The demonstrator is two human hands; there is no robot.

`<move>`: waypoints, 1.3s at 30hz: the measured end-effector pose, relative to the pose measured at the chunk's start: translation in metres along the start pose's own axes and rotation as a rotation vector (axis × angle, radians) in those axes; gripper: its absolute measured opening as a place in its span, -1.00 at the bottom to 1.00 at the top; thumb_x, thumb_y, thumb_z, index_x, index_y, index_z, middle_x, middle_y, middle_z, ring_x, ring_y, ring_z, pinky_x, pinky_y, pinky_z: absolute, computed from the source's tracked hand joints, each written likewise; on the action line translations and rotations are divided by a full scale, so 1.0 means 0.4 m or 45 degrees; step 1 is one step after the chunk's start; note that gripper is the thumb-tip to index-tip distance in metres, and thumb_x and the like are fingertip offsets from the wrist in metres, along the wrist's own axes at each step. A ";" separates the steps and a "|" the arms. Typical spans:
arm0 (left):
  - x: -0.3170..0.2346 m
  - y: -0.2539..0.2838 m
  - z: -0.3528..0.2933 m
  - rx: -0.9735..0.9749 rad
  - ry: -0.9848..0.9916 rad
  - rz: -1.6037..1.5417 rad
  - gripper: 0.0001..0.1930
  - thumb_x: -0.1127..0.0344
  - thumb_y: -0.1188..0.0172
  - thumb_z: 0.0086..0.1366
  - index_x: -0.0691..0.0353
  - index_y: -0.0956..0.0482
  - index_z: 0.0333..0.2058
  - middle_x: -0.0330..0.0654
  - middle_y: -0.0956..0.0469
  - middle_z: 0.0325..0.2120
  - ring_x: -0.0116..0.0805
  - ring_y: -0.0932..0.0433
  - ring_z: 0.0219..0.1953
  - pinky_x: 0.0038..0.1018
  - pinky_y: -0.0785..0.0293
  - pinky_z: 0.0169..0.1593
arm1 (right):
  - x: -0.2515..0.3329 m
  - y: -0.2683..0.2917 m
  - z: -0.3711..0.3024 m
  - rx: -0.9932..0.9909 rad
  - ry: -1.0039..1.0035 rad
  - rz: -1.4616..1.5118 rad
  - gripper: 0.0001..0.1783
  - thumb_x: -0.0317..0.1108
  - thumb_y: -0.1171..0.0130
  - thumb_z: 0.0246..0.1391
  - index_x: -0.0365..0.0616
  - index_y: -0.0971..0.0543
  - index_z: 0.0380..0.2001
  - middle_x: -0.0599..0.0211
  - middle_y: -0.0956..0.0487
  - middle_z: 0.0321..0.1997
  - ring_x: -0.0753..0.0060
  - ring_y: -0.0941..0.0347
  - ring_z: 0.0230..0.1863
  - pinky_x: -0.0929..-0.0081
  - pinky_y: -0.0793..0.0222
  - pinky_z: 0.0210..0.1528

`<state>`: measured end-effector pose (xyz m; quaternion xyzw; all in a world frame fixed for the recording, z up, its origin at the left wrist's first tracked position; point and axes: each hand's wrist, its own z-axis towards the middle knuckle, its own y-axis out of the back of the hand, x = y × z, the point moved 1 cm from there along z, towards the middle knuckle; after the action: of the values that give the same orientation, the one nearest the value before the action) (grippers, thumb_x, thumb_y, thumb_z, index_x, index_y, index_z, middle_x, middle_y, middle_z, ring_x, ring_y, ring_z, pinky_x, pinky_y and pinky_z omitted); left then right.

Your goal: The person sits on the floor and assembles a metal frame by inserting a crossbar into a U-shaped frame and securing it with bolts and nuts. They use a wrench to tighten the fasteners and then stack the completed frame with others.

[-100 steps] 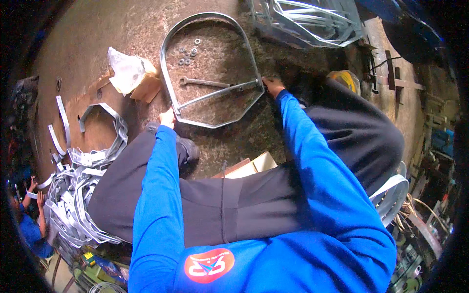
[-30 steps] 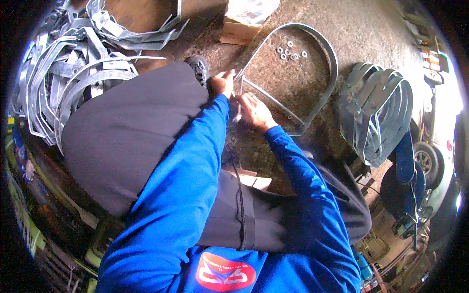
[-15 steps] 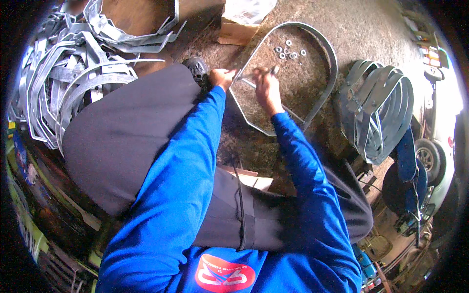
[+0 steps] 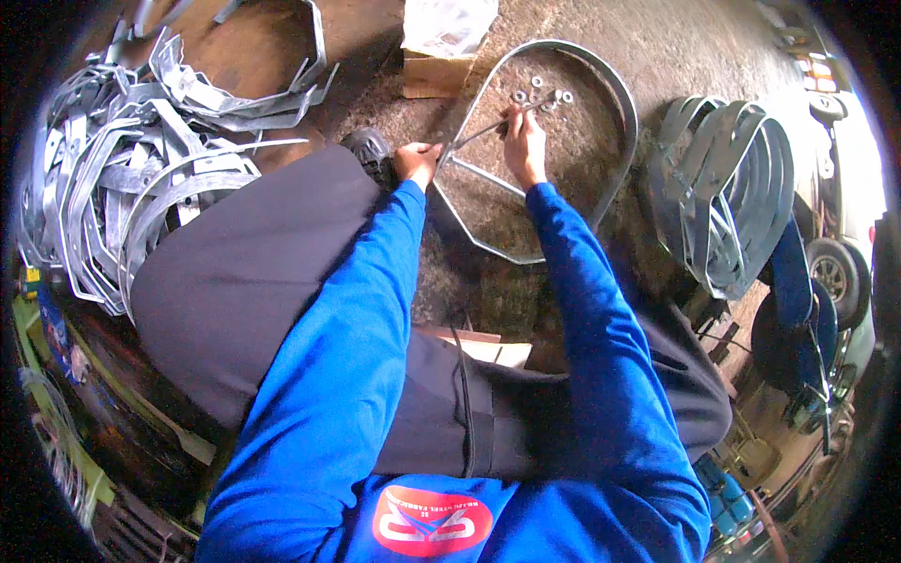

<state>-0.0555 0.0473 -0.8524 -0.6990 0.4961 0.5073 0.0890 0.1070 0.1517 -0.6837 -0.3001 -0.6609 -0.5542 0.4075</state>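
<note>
One frame (image 4: pixel 628 117) against left hand (image 4: pixel 417 164), wrench (image 4: pixel 483 133) — apparently — in right hand (image 4: pixel 526 147)

2 hands (image 4: pixel 419 163), 1 wrench (image 4: pixel 483 133), 1 mtl frame (image 4: pixel 624 101), 5+ sm. rings (image 4: pixel 537 83)

Both blue-sleeved arms (image 4: pixel 343 319) reach forward. The bare left hand (image 4: pixel 416 165) grips; the bare right hand (image 4: pixel 525 147), farther ahead, is clenched.

From my head, the left of two side-by-side fisheye cameras looks steeply down past my blue shirt (image 4: pixel 530 511) toward my fingers (image 4: pixel 513 116) and the floor (image 4: pixel 694 52). My sleeves (image 4: pixel 343 305) rise close from the lower edge; the view stands upright, straight edges bending toward its rim.
</note>
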 end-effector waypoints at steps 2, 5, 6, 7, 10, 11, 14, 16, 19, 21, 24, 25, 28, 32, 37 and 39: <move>0.014 -0.002 0.019 0.046 -0.035 0.043 -0.67 0.11 -0.38 -0.11 0.26 -0.64 -0.46 -0.06 -0.61 -0.49 -0.30 -0.59 -0.42 -0.46 -0.44 -0.27 | 0.001 0.010 -0.066 0.042 0.048 -0.096 -0.70 -0.21 0.17 0.21 -0.21 -0.45 -0.38 0.09 -0.52 -0.49 0.09 -0.48 -0.50 0.30 -0.36 -0.41; -0.049 -0.018 -0.025 0.049 -0.035 0.223 -0.73 0.20 -0.36 -0.03 0.31 -0.63 -0.45 -0.21 -0.60 -0.56 -0.52 -0.50 -0.55 -0.56 -0.41 -0.42 | -0.036 0.031 -0.169 0.213 0.213 -0.223 -0.82 -0.32 0.10 0.14 -0.16 -0.47 -0.34 0.01 -0.50 -0.37 -0.04 -0.44 -0.31 0.15 -0.34 -0.29; -0.074 -0.017 -0.036 0.071 -0.032 0.194 -0.73 0.20 -0.36 -0.03 0.31 -0.63 -0.45 -0.20 -0.60 -0.56 -0.51 -0.50 -0.54 -0.56 -0.41 -0.41 | -0.032 0.030 -0.203 0.126 0.351 -0.332 -0.81 -0.34 0.07 0.12 -0.15 -0.45 -0.24 -0.01 -0.48 -0.34 -0.06 -0.41 -0.26 0.14 -0.33 -0.22; -0.085 -0.013 -0.042 0.082 -0.021 0.168 -0.73 0.19 -0.36 -0.03 0.31 -0.63 -0.45 -0.19 -0.61 -0.55 -0.51 -0.51 -0.54 -0.56 -0.41 -0.41 | -0.026 0.023 -0.229 0.184 0.380 -0.316 -0.77 -0.36 0.01 0.06 -0.15 -0.43 -0.19 0.02 -0.47 -0.34 -0.04 -0.40 -0.26 0.19 -0.35 -0.22; -0.100 0.002 -0.056 0.076 -0.013 0.175 -0.74 0.20 -0.36 -0.02 0.30 -0.63 -0.47 -0.21 -0.60 -0.55 -0.51 -0.50 -0.53 -0.56 -0.40 -0.41 | -0.028 0.014 -0.295 0.397 0.745 -0.299 -0.51 -0.40 -0.17 -0.18 -0.13 -0.36 -0.07 0.14 -0.41 -0.32 0.02 -0.37 -0.27 0.30 -0.38 -0.23; -0.102 0.005 -0.054 0.068 -0.016 0.193 -0.74 0.20 -0.36 -0.02 0.30 -0.63 -0.48 -0.22 -0.60 -0.56 -0.52 -0.49 -0.54 -0.55 -0.40 -0.41 | -0.033 0.007 -0.324 0.480 0.730 -0.310 -0.39 -0.41 -0.24 -0.34 -0.12 -0.36 -0.07 0.17 -0.38 -0.31 0.09 -0.37 -0.26 0.32 -0.38 -0.22; -0.101 0.001 -0.052 0.097 0.039 0.124 -0.74 0.20 -0.36 -0.02 0.31 -0.62 -0.51 -0.25 -0.58 -0.59 -0.54 -0.45 -0.56 -0.54 -0.38 -0.44 | -0.046 -0.012 -0.364 0.475 0.865 -0.355 -0.45 -0.46 -0.17 -0.24 -0.08 -0.36 -0.06 0.15 -0.43 -0.21 0.13 -0.39 -0.19 0.35 -0.41 -0.23; -0.093 0.005 -0.044 0.098 0.017 0.115 -0.74 0.19 -0.37 -0.03 0.30 -0.61 -0.53 -0.27 -0.57 -0.60 -0.55 -0.43 -0.58 -0.53 -0.37 -0.45 | -0.041 -0.020 -0.377 0.430 0.767 -0.300 -0.49 -0.48 -0.10 -0.16 -0.07 -0.35 -0.02 0.13 -0.44 -0.18 0.10 -0.39 -0.17 0.34 -0.41 -0.21; -0.094 0.010 -0.046 0.115 0.018 0.091 -0.72 0.18 -0.36 -0.02 0.31 -0.62 -0.50 -0.26 -0.59 -0.57 -0.54 -0.46 -0.55 -0.54 -0.38 -0.43 | -0.028 -0.013 -0.371 0.397 0.687 -0.319 -0.46 -0.47 -0.13 -0.20 -0.09 -0.32 -0.04 0.12 -0.43 -0.22 0.05 -0.38 -0.20 0.31 -0.39 -0.19; -0.103 0.018 -0.048 0.140 0.027 0.096 -0.71 0.16 -0.36 -0.02 0.31 -0.62 -0.49 -0.25 -0.60 -0.55 -0.53 -0.48 -0.53 -0.54 -0.39 -0.41 | -0.002 0.001 -0.355 0.401 0.692 -0.351 -0.45 -0.48 -0.14 -0.22 -0.09 -0.32 -0.05 0.12 -0.42 -0.22 0.05 -0.37 -0.20 0.30 -0.38 -0.20; -0.119 0.021 -0.056 0.211 0.039 0.062 -0.69 0.15 -0.35 -0.02 0.31 -0.62 -0.46 -0.23 -0.61 -0.52 -0.51 -0.51 -0.50 -0.54 -0.40 -0.38 | 0.005 0.004 -0.337 0.393 0.748 -0.359 -0.43 -0.49 -0.14 -0.26 -0.09 -0.32 -0.05 0.12 -0.40 -0.21 0.06 -0.35 -0.23 0.31 -0.36 -0.23; -0.126 0.017 -0.058 0.218 0.049 0.077 -0.70 0.15 -0.35 -0.01 0.31 -0.62 -0.46 -0.24 -0.60 -0.53 -0.52 -0.50 -0.51 -0.54 -0.40 -0.39 | -0.001 0.002 -0.334 0.396 0.780 -0.367 -0.43 -0.48 -0.15 -0.26 -0.09 -0.32 -0.05 0.13 -0.40 -0.22 0.07 -0.35 -0.25 0.31 -0.36 -0.23; -0.120 0.014 -0.054 0.214 0.092 0.129 -0.70 0.16 -0.35 -0.01 0.32 -0.62 -0.45 -0.26 -0.59 -0.55 -0.53 -0.48 -0.54 -0.54 -0.39 -0.42 | -0.004 -0.012 -0.329 0.402 0.885 -0.411 -0.44 -0.49 -0.13 -0.24 -0.07 -0.32 -0.05 0.15 -0.38 -0.27 0.11 -0.33 -0.30 0.31 -0.34 -0.27; -0.070 0.015 -0.011 0.212 0.016 0.110 -0.70 0.15 -0.35 -0.01 0.31 -0.62 -0.47 -0.26 -0.58 -0.57 -0.54 -0.46 -0.58 -0.56 -0.37 -0.47 | -0.012 -0.036 -0.339 0.556 0.968 -0.465 -0.56 -0.44 0.05 -0.04 0.01 -0.31 -0.01 0.11 -0.36 -0.27 0.12 -0.33 -0.26 0.31 -0.32 -0.27; -0.061 0.010 -0.006 0.240 0.025 0.166 -0.69 0.15 -0.36 -0.02 0.32 -0.62 -0.47 -0.26 -0.58 -0.56 -0.56 -0.46 -0.58 -0.59 -0.37 -0.48 | 0.018 -0.016 -0.342 0.496 0.823 -0.420 -0.57 -0.45 0.06 -0.02 0.02 -0.30 -0.01 0.11 -0.37 -0.26 0.10 -0.35 -0.26 0.30 -0.34 -0.27; -0.062 0.015 -0.002 0.249 0.042 0.140 -0.68 0.13 -0.36 -0.02 0.33 -0.62 -0.47 -0.24 -0.59 -0.55 -0.54 -0.49 -0.55 -0.57 -0.39 -0.44 | 0.034 -0.014 -0.334 0.479 0.807 -0.388 -0.56 -0.45 0.03 -0.05 0.02 -0.31 -0.02 0.11 -0.37 -0.24 0.09 -0.34 -0.26 0.28 -0.34 -0.26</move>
<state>-0.0593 0.0587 -0.8302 -0.6670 0.5822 0.4490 0.1207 0.1231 0.0191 -0.6675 0.0671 -0.6294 -0.5426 0.5522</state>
